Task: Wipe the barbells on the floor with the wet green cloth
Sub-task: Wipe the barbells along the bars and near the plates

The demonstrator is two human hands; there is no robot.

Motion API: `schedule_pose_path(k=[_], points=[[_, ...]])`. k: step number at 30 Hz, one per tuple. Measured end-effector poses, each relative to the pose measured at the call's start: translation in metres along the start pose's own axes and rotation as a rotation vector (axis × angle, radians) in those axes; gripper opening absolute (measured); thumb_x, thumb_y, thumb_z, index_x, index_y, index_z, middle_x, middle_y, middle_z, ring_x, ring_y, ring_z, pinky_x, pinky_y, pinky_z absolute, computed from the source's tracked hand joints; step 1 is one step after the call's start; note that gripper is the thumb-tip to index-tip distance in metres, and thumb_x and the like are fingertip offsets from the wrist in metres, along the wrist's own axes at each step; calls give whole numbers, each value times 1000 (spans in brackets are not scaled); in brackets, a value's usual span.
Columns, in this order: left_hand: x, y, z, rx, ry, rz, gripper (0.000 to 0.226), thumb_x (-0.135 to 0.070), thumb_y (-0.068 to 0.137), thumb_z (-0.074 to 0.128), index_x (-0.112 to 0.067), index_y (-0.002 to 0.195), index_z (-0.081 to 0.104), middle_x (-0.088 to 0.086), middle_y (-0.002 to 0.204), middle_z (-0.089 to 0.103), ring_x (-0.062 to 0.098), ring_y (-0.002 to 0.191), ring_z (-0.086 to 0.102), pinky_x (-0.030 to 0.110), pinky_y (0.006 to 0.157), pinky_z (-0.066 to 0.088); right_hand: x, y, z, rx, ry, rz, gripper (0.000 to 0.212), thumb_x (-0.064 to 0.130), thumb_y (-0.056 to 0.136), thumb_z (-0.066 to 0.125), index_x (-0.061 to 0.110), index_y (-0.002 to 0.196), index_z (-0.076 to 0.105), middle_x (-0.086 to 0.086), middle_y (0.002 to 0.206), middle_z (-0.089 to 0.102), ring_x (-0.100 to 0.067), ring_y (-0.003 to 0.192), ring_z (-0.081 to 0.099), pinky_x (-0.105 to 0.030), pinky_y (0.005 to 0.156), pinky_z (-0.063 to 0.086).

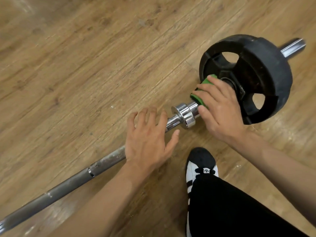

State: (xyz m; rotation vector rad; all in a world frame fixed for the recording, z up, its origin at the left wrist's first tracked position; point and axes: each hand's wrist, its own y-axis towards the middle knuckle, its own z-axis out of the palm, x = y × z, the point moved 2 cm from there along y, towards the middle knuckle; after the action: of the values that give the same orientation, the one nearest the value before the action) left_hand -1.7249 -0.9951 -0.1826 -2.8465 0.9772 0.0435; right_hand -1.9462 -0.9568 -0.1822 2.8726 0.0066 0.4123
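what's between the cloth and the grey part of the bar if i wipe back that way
The chrome collar sits on the bar right beside the cloth, and past it the left hand lies open over the bar. The right hand would have to lift the cloth over the collar, and the left hand would have to move.

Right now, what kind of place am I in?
Probably a gym or a home workout room. A barbell lies on a wood-plank floor with a black weight plate loaded on its chrome sleeve, and the bar shows pale smudges that may be chalk.
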Motion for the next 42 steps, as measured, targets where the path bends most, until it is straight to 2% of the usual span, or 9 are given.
schedule_pose_path(k=[4, 10, 15, 21, 27, 32, 34, 39, 42], points=[[-7, -9, 2, -14, -6, 2, 65, -62, 103, 32, -13, 138, 57, 16, 144, 59, 38, 133, 52, 55, 112, 31, 22, 0, 5, -61, -50, 202, 80, 55, 109, 13, 5, 112, 76, -11, 124, 70, -35, 142, 45, -56, 119, 28], [-15, -19, 5, -2, -24, 0, 68, -61, 104, 29, -14, 147, 53, 17, 150, 55, 39, 141, 46, 57, 117, 27, 15, -22, -6, 96, -68, -67, 71, 53, 109, 22, 2, 134, 65, -15, 139, 62, -36, 147, 41, -56, 122, 28], [-22, -25, 6, -5, -18, 7, 70, -61, 104, 27, -11, 146, 54, 16, 151, 55, 37, 141, 48, 55, 116, 29, 17, -14, -7, 13, -133, 268, 79, 51, 110, 12, 7, 111, 77, -11, 126, 69, -33, 144, 43, -52, 123, 24], [-27, -32, 8, -34, -18, 31, 68, -59, 104, 32, -10, 144, 55, 15, 148, 57, 37, 140, 49, 54, 117, 27, 19, -38, -6, 102, -67, -43, 69, 52, 109, 22, 4, 128, 68, -14, 135, 64, -36, 146, 42, -55, 123, 26], [-27, -30, 10, -73, 9, 16, 64, -58, 103, 38, -10, 141, 58, 13, 145, 60, 36, 137, 53, 55, 116, 30, 23, -24, -5, -55, -100, 283, 78, 49, 110, 12, 3, 113, 74, -17, 131, 66, -35, 145, 41, -54, 120, 28], [-21, -23, 7, -75, 16, 19, 61, -57, 105, 36, -12, 138, 60, 11, 140, 63, 36, 137, 51, 55, 117, 28, 24, -38, 2, 42, -93, -64, 72, 51, 108, 20, 2, 136, 63, -18, 144, 58, -36, 150, 36, -57, 120, 30], [-17, -20, 6, -65, 17, 12, 60, -57, 105, 34, -13, 136, 61, 12, 138, 64, 37, 138, 51, 56, 118, 27, 0, -36, -2, 4, -145, -36, 68, 49, 110, 21, 1, 138, 61, -20, 147, 55, -40, 151, 34, -59, 120, 30], [-5, -4, 5, -57, 27, -22, 63, -61, 104, 32, -12, 131, 62, 13, 131, 67, 38, 131, 54, 58, 115, 29, 5, -2, 9, -145, -136, 175, 68, 48, 109, 22, 1, 113, 70, -17, 125, 66, -38, 139, 46, -53, 116, 33], [5, 8, 3, -27, 28, -37, 63, -60, 105, 29, -12, 127, 63, 12, 125, 69, 40, 128, 56, 57, 113, 30, 21, 14, 18, -137, -121, 39, 64, 48, 109, 22, 7, 106, 70, -10, 112, 69, -34, 125, 55, -51, 106, 37]])
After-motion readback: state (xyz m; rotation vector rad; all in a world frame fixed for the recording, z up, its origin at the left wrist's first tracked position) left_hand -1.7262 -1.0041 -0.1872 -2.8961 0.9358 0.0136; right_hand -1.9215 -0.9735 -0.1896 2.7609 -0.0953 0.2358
